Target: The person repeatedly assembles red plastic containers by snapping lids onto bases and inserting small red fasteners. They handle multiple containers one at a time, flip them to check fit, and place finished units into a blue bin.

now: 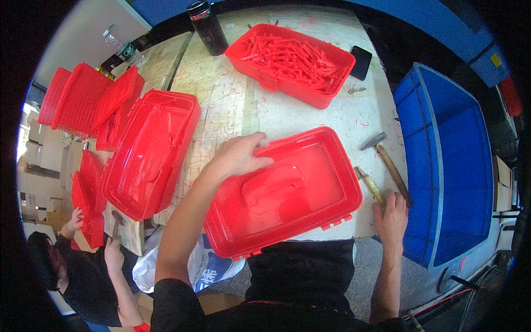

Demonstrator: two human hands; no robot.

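In front of me lies a red plastic toolbox lid (332,193), tilted on the table, its handle outline showing in the middle and hinge tabs along the near edge. My left hand (240,155) grips its far-left rim, thumb over the inside. To the right of the lid, my right hand (391,218) is closed round the near end of a slim yellowish tool (371,186), whose kind I cannot make out. Just beside that hand lies a hammer (391,166) with a wooden handle.
A red box of thin plastic sticks (293,61) stands far back, near a black phone (360,62) and a dark bottle (208,30). A large blue crate (423,166) is at right. Another red toolbox part (152,155) and stacked red parts (83,99) lie left, beside a co-worker's hands (114,254).
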